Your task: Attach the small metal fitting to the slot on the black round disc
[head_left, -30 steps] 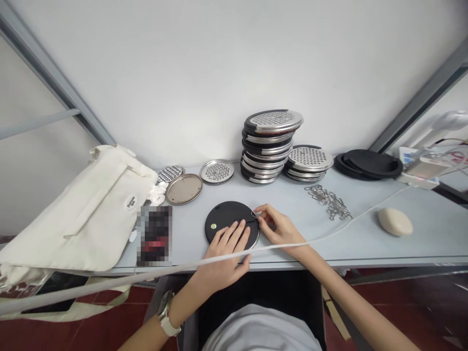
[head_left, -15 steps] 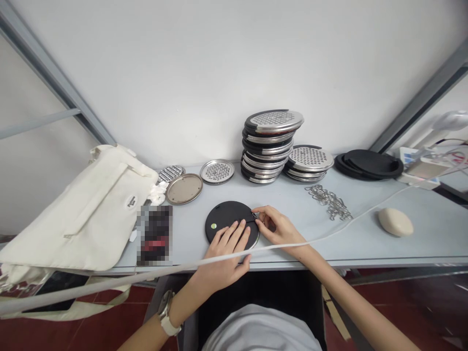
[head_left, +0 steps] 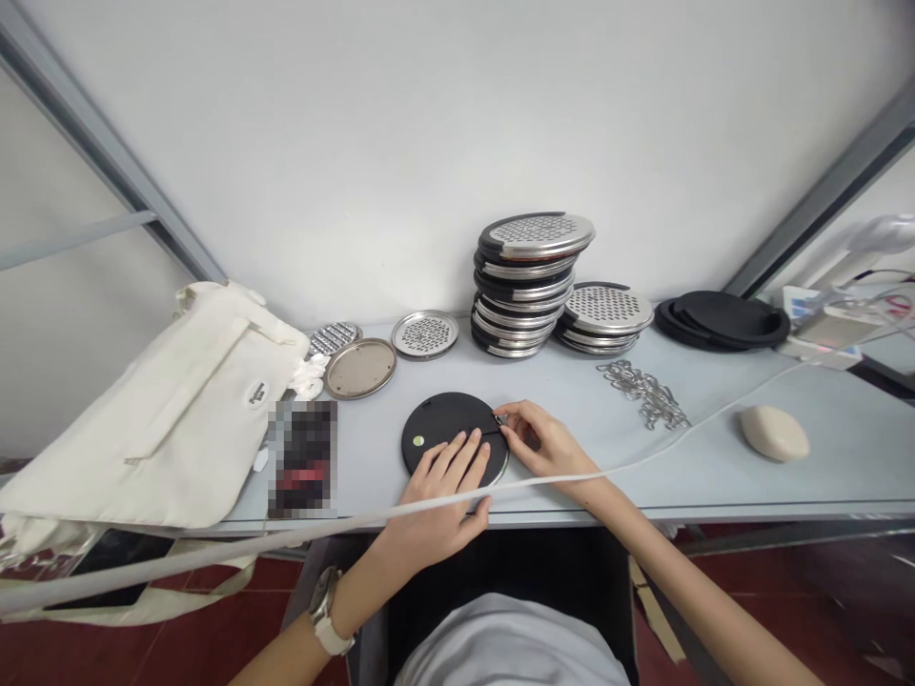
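Left hand (head_left: 437, 510) is lying at black disc (head_left: 447, 416), six o'clock, fingers slightly apart. Right hand (head_left: 538, 441) is pinching metal clip (head_left: 498, 420), two o'clock.

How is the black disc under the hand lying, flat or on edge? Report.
Flat: the black disc shows its broad face upward, the left hand resting on it.

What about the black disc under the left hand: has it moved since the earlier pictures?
No: against the table's front edge and the tall stack behind, the black disc shows no visible shift; the left hand rests on it.
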The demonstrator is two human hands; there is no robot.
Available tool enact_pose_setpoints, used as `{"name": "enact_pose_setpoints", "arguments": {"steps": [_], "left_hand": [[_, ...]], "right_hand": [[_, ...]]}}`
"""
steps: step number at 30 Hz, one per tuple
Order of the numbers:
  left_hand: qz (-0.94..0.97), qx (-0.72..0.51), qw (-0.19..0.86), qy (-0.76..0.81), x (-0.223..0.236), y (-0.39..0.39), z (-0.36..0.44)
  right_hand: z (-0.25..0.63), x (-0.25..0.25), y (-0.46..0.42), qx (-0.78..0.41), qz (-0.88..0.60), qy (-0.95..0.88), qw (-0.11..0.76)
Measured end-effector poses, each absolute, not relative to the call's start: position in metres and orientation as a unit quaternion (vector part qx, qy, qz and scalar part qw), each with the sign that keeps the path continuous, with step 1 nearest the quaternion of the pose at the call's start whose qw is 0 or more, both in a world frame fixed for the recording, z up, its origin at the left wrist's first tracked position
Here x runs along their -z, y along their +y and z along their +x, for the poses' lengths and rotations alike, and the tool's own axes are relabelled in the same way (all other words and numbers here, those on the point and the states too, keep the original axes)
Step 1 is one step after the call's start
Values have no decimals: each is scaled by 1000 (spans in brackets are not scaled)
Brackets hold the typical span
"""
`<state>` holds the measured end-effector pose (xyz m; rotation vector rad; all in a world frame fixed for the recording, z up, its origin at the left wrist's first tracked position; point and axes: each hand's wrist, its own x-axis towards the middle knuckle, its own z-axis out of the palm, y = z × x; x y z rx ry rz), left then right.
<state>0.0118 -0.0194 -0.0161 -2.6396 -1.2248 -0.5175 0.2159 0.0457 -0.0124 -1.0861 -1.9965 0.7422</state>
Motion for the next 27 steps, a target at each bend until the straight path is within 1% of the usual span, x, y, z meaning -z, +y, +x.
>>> {"name": "enact_pose_setpoints", "arguments": {"steps": [10,21,27], "left_hand": [[-889,178,96,-411,15,-19,12],[-891,166,87,-414,15,-20,12],[-889,174,95,-412,14,-20,12]], "right_hand": [[215,11,44,-322,-431,-761,362],[215,10,44,-325,-430,-759,365],[215,13,45,-319,-422,-758,382]]}}
